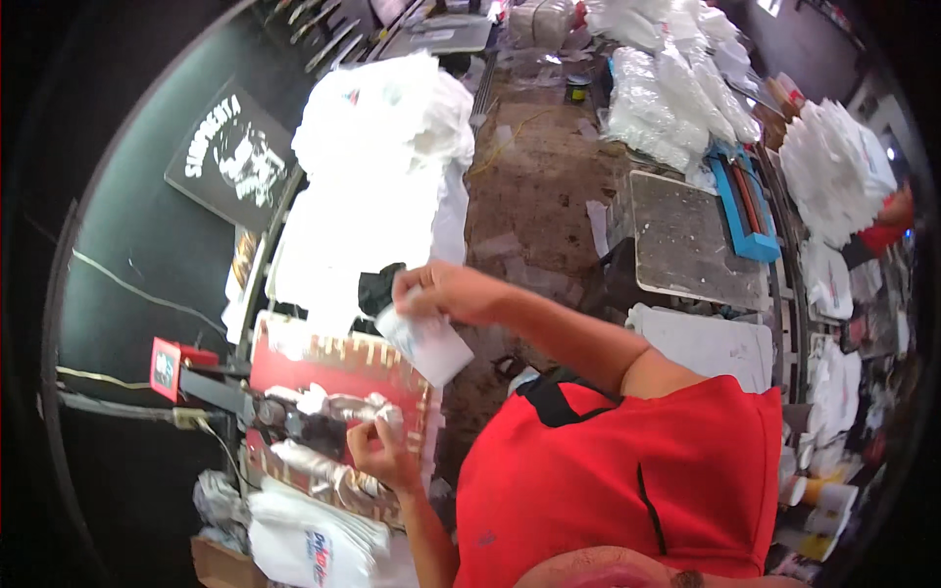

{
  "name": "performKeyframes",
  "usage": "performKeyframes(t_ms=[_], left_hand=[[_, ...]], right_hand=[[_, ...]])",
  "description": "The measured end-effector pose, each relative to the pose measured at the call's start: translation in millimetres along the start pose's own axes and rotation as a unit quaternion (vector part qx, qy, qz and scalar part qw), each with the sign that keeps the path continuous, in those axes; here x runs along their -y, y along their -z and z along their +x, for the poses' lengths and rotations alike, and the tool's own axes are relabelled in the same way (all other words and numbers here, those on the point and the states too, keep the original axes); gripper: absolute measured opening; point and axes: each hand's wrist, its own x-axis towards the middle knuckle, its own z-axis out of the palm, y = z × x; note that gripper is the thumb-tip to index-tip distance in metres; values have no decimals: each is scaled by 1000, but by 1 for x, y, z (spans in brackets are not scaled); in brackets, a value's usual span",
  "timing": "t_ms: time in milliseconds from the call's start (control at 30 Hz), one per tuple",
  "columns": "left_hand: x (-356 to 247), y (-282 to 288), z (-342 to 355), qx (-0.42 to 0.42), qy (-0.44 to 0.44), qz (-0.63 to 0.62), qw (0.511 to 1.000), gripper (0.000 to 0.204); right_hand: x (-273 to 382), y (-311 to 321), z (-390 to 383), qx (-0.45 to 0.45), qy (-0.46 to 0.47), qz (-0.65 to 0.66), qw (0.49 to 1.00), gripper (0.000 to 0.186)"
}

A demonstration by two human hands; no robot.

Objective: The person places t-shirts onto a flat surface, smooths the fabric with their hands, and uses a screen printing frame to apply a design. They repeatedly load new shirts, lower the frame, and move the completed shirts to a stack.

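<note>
In my right hand [441,292], the fingers close on the upper end of a white printed piece [428,345]. It hangs tilted over the edge of the worktable, and its exact kind is unclear. A crumpled black cloth [377,290] lies beside those fingertips. Lower down, my left hand [385,453] has thumb and fingers curled together, close to a press-like device [304,426] with black parts and white-wrapped bars. Whether anything sits between these fingers cannot be made out. The device stands on a scuffed red board [323,372].
White fabric [363,206] is heaped along the left table. Folded white printed bags [314,534] lie nearest me at left. A red control box [169,368] juts out by the wall. Behind my right arm are a dark-topped table [696,235] and a blue sealer-like device [745,206].
</note>
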Motion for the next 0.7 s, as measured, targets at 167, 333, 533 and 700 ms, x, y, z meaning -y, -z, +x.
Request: performKeyframes(t_ms=[167,333,533,700], left_hand=[[-119,-36,13,186,-243,-13,952,66],[-104,-86,4,169,-178,-17,969,71],[-93,-71,-1,175,91,-271,942,34],[-118,-64,3,101,193,-468,857,35]], right_hand=[[4,-6,-41,-25,11,-88,996,17],[8,-6,-50,-58,37,-83,994,23],[8,39,-70,-17,138,-245,959,66],[-34,80,-69,192,-78,-276,939,63]])
